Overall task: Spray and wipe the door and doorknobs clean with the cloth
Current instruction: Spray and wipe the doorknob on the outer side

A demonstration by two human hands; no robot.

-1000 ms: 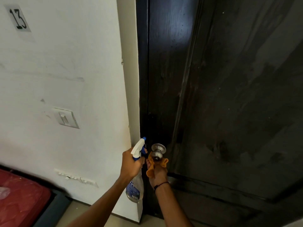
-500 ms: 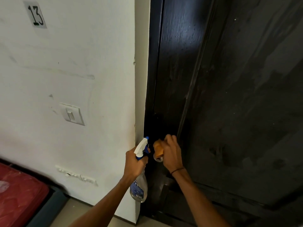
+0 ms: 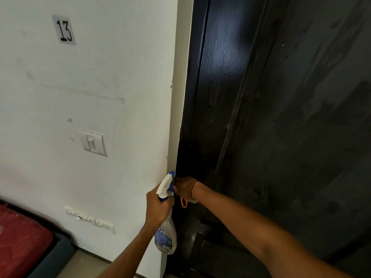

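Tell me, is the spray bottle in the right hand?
No, the left hand grips the spray bottle by its neck, while the right hand holds the orange cloth over the doorknob.

A beige floor (image 3: 88,263) runs along the white wall (image 3: 120,57); a red mattress (image 3: 22,243) lies at left.

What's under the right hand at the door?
Under the right hand, a fold of orange cloth hangs out beside a sliver of metal doorknob. The rest of the knob is covered.
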